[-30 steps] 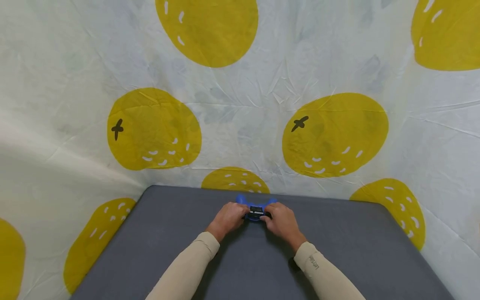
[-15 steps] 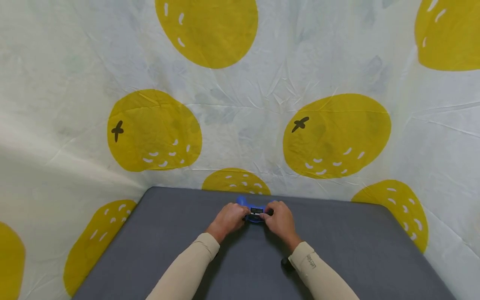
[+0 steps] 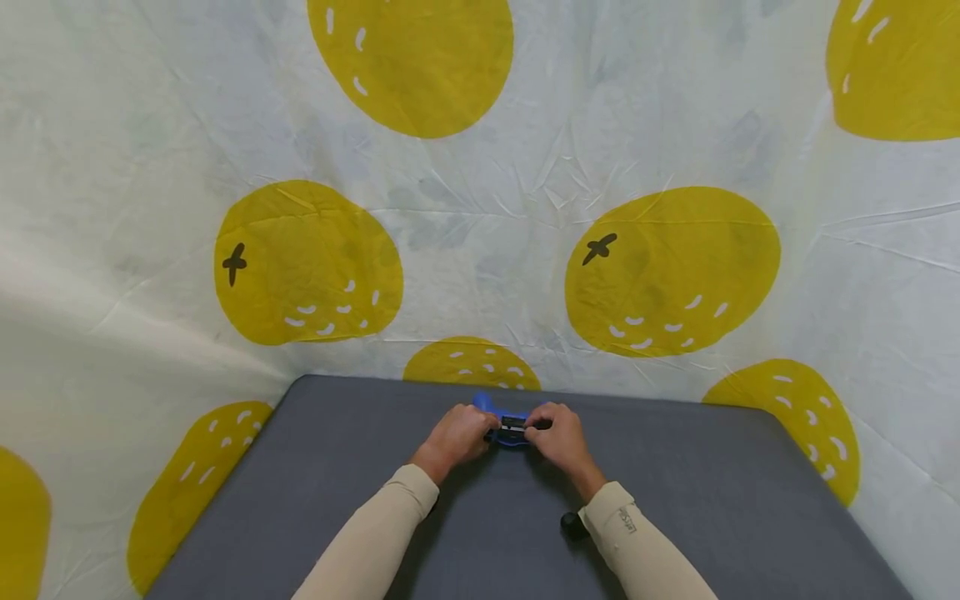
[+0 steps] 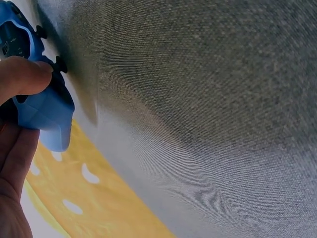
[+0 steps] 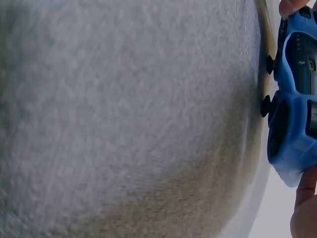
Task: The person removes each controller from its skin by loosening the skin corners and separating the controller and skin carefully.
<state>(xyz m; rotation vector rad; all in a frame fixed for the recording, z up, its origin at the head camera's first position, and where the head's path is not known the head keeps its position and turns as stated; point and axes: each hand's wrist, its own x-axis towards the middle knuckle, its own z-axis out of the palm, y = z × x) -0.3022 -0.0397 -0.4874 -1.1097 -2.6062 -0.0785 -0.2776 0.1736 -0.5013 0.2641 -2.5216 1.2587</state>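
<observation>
A game controller in a blue rubbery cover (image 3: pixel 483 401) is held face down near the far edge of the table, its dark thumbsticks (image 5: pixel 266 106) pointing at the cloth. My left hand (image 3: pixel 459 435) grips its left end. In the left wrist view the thumb (image 4: pixel 29 77) lies over the shoulder edge, with fingers behind the blue grip. My right hand (image 3: pixel 558 437) pinches the right end with thumb and fingertips, hiding most of that grip. The right wrist view shows a right-hand finger (image 5: pixel 306 188) against the cover's end. Between the hands, the black middle of the controller shows through the cover.
The table (image 3: pixel 360 475) has a dark grey cloth top. Right behind it hangs a white curtain (image 3: pixel 480 267) printed with yellow fruit, which also runs along both sides. A small black device (image 3: pixel 573 527) sits at my right wrist beside the sleeve.
My right hand has turned and shifted its fingers on the controller's right end, covering more of the blue grip there. The left hand and the controller stay nearly in place.
</observation>
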